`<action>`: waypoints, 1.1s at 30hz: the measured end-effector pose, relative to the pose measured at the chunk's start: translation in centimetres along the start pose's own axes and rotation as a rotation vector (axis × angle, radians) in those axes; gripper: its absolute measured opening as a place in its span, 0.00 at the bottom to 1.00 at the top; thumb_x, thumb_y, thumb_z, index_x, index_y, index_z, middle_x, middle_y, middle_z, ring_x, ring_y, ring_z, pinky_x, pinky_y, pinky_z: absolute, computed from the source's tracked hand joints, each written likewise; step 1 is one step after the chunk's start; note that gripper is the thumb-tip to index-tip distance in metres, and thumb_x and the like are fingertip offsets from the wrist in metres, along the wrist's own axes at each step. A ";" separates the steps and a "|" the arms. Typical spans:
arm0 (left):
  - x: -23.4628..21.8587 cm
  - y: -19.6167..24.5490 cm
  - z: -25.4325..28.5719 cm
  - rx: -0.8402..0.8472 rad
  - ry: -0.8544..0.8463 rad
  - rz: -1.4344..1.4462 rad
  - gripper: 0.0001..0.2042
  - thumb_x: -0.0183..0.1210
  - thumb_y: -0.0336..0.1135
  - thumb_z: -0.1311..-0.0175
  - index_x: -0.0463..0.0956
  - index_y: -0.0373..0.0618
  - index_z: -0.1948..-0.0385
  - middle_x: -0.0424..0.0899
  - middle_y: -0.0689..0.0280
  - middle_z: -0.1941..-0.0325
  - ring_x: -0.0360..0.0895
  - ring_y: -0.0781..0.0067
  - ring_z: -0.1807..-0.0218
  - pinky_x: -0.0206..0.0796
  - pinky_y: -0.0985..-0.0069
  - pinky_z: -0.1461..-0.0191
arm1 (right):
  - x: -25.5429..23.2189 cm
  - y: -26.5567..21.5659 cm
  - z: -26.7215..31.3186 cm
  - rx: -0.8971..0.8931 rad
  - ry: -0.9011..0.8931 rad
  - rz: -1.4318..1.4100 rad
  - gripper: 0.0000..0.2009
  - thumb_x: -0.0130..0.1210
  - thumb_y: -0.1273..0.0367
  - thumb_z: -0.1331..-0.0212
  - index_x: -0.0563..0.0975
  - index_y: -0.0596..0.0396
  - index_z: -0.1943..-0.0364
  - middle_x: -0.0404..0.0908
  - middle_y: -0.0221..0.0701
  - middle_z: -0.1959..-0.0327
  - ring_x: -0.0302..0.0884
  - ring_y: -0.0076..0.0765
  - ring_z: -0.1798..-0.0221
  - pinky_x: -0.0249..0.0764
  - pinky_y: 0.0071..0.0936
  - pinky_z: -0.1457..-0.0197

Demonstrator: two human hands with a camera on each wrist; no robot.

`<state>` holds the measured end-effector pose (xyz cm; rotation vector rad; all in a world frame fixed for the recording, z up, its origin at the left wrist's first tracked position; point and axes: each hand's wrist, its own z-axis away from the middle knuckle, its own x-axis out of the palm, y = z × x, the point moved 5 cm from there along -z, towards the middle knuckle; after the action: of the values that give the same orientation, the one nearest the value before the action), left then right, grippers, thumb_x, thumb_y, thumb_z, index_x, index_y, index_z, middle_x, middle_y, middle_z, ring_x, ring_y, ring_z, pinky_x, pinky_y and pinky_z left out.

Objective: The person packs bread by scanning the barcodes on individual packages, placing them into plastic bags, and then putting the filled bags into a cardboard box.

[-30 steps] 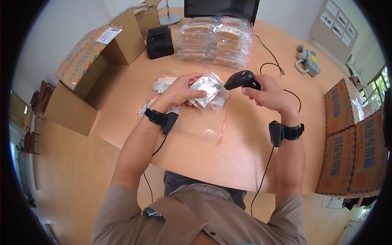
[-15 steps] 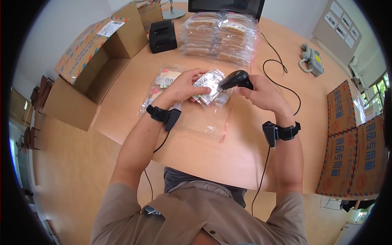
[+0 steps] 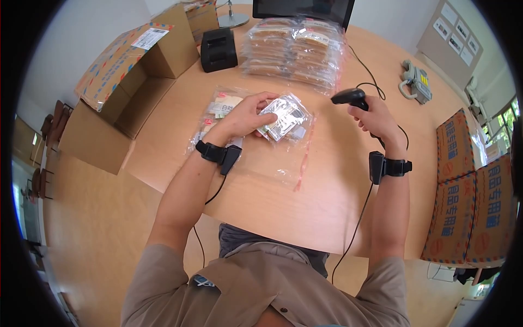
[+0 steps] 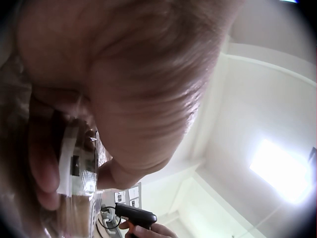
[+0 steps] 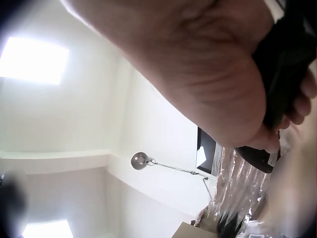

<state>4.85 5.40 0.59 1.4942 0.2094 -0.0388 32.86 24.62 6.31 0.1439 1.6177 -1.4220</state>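
Observation:
In the head view my left hand [image 3: 248, 117] grips a clear plastic food packet [image 3: 283, 119] with a white printed label, thumb on top and fingers underneath. Its edge shows between thumb and fingers in the left wrist view. My right hand [image 3: 377, 117] holds a black handheld barcode scanner [image 3: 348, 97] by its handle, its head pointing left, apart from the packet. Under and left of the left hand lie more flat clear packets [image 3: 226, 103] on the table.
A tall stack of clear packets [image 3: 294, 52] stands at the back, before a monitor [image 3: 305, 8]. Left are an open cardboard box [image 3: 109, 82] and a black device [image 3: 218, 50]. A telephone [image 3: 417, 82] and printed cartons [image 3: 468, 191] sit right. The scanner's cable [image 3: 368, 60] trails behind it.
The scanner first came in close over the packet's label, then my right hand drew it back to the right. My left hand keeps holding the packet in nearly the same place.

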 end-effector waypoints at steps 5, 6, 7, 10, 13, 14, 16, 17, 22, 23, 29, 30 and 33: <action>0.3 1.7 0.6 0.015 -0.020 -0.064 0.31 0.62 0.26 0.31 0.69 0.38 0.24 0.86 0.60 0.38 0.85 0.78 0.50 0.80 0.79 0.60 | -1.2 5.7 -2.9 -0.006 0.147 0.193 0.13 0.70 0.63 0.38 0.84 0.62 0.66 0.80 0.28 0.78 0.79 0.26 0.73 0.73 0.30 0.68; 0.3 1.6 0.6 0.015 -0.020 -0.064 0.31 0.62 0.26 0.31 0.69 0.38 0.24 0.86 0.60 0.38 0.85 0.78 0.50 0.80 0.79 0.60 | -1.4 6.3 -3.3 -0.006 0.147 0.193 0.13 0.70 0.63 0.38 0.84 0.62 0.66 0.80 0.28 0.78 0.79 0.26 0.73 0.73 0.30 0.68; 0.4 1.6 0.5 0.033 -0.020 -0.080 0.31 0.61 0.26 0.31 0.69 0.38 0.24 0.86 0.60 0.38 0.84 0.77 0.47 0.80 0.79 0.54 | -1.7 6.3 -3.2 0.047 0.128 0.218 0.17 0.71 0.61 0.40 0.85 0.64 0.58 0.86 0.37 0.70 0.85 0.37 0.65 0.78 0.36 0.60; 0.4 1.7 0.6 0.046 -0.025 -0.082 0.31 0.60 0.25 0.31 0.69 0.38 0.23 0.85 0.60 0.37 0.83 0.75 0.42 0.80 0.77 0.44 | -1.6 6.5 -3.1 0.094 0.112 0.263 0.24 0.73 0.59 0.42 0.87 0.65 0.49 0.91 0.46 0.61 0.91 0.48 0.56 0.82 0.41 0.51; 0.3 1.3 0.3 0.068 -0.033 -0.048 0.31 0.58 0.24 0.31 0.68 0.37 0.23 0.85 0.59 0.36 0.82 0.74 0.39 0.77 0.75 0.38 | -1.5 6.6 -3.0 0.075 0.144 0.281 0.23 0.75 0.59 0.44 0.87 0.65 0.52 0.91 0.45 0.62 0.90 0.48 0.57 0.82 0.41 0.50; 0.3 1.1 0.1 0.093 -0.035 -0.027 0.32 0.57 0.23 0.31 0.68 0.37 0.23 0.84 0.59 0.36 0.82 0.74 0.39 0.76 0.75 0.36 | -1.5 6.5 -3.0 0.061 0.172 0.278 0.22 0.75 0.58 0.45 0.88 0.65 0.57 0.91 0.44 0.63 0.89 0.48 0.58 0.82 0.41 0.51; 0.3 0.8 -0.1 0.112 -0.035 0.037 0.30 0.56 0.22 0.31 0.69 0.36 0.24 0.84 0.60 0.36 0.82 0.73 0.38 0.75 0.75 0.33 | -1.7 6.5 -2.8 0.020 0.188 0.285 0.23 0.75 0.58 0.45 0.87 0.64 0.55 0.91 0.44 0.63 0.90 0.47 0.58 0.82 0.39 0.50; 0.2 0.9 -0.1 0.129 -0.035 0.103 0.29 0.55 0.22 0.31 0.70 0.35 0.25 0.84 0.60 0.36 0.82 0.73 0.38 0.73 0.75 0.31 | -1.8 6.3 -2.8 -0.019 0.203 0.293 0.23 0.76 0.58 0.45 0.87 0.63 0.53 0.91 0.44 0.63 0.90 0.45 0.57 0.83 0.38 0.49; 0.0 2.6 0.6 0.272 -0.107 0.159 0.16 0.62 0.26 0.29 0.78 0.44 0.41 0.81 0.60 0.31 0.73 0.69 0.24 0.63 0.69 0.21 | -4.3 2.5 -0.6 -0.060 0.335 0.282 0.27 0.75 0.57 0.42 0.85 0.61 0.45 0.91 0.44 0.58 0.91 0.44 0.53 0.84 0.38 0.46; 0.2 3.5 1.0 0.395 -0.129 0.175 0.09 0.65 0.29 0.29 0.81 0.47 0.50 0.77 0.59 0.27 0.69 0.66 0.20 0.59 0.66 0.18 | -4.6 1.2 0.1 -0.116 0.397 0.256 0.27 0.75 0.57 0.41 0.85 0.62 0.43 0.92 0.45 0.56 0.91 0.45 0.52 0.85 0.39 0.46; 0.3 5.5 1.6 0.556 0.025 0.155 0.12 0.78 0.27 0.41 0.83 0.52 0.62 0.62 0.58 0.20 0.58 0.61 0.15 0.51 0.62 0.14 | 0.5 -4.0 1.7 -0.312 -0.114 -0.348 0.21 0.69 0.57 0.29 0.85 0.60 0.44 0.90 0.34 0.52 0.88 0.30 0.47 0.83 0.31 0.46; 0.2 5.4 1.6 0.561 0.049 0.132 0.12 0.79 0.27 0.42 0.84 0.52 0.61 0.63 0.57 0.21 0.57 0.58 0.14 0.50 0.61 0.14 | 1.8 -4.7 1.9 -0.301 -0.210 -0.442 0.22 0.68 0.56 0.28 0.84 0.60 0.42 0.90 0.33 0.52 0.88 0.29 0.45 0.83 0.31 0.44; 0.5 5.4 1.7 0.568 0.081 0.063 0.13 0.80 0.28 0.43 0.84 0.53 0.62 0.62 0.57 0.21 0.58 0.56 0.15 0.50 0.59 0.13 | 4.9 -6.1 2.8 -0.262 -0.409 -0.618 0.25 0.67 0.55 0.25 0.79 0.59 0.34 0.90 0.33 0.51 0.89 0.28 0.46 0.84 0.30 0.43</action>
<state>6.40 4.21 5.93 2.0698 0.2271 0.0155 27.87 18.09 7.64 -0.8104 1.5380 -1.5329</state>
